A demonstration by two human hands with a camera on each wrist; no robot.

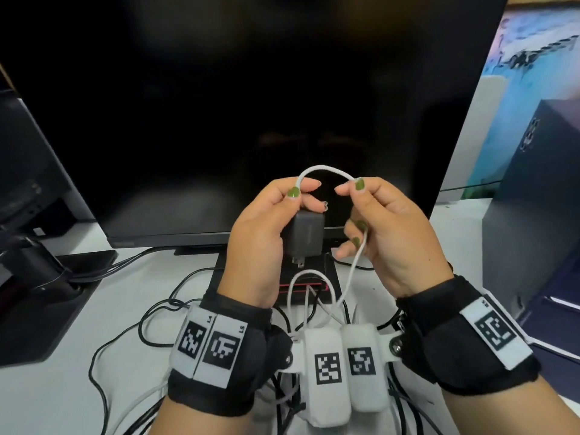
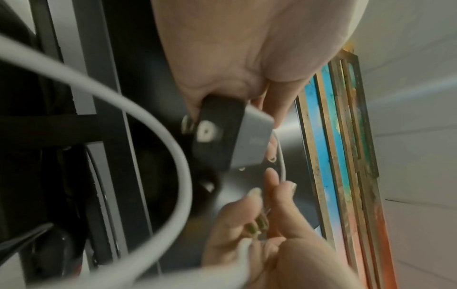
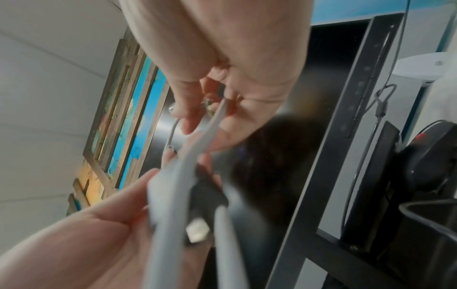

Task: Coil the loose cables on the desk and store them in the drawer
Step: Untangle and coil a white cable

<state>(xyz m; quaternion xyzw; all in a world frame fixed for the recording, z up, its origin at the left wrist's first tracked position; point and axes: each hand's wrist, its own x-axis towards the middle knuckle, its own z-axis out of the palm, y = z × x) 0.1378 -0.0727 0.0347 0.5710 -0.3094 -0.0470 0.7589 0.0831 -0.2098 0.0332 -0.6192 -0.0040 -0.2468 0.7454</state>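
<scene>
White desk (image 1: 62,403) under a large dark monitor (image 1: 251,105), black cables (image 1: 100,365) trailing loose across it; colourful picture (image 1: 527,73) leaning at right. Head view: both hands raised in front of the screen. Left hand (image 1: 266,233) curls round a grey charger (image 1: 303,235), prongs pointing down, thumb and forefinger pinching a white cable (image 1: 324,168) where it leaves the block. Right hand (image 1: 386,233) pinches the same cable a short way along, so a small arch stands between the two pinches; the slack drops through the right hand's lower fingers and loops over the desk near the monitor's foot. Left wrist view adds the charger's (image 2: 235,136) prong face, seen end-on, and the cable (image 2: 138,117) sweeping in a wide blurred curve close to the lens. Right wrist view shows the cable (image 3: 197,136) running out between the right hand's (image 3: 222,68) curled fingers, charger mostly hidden behind blur. Drawer not visible in any view.
</scene>
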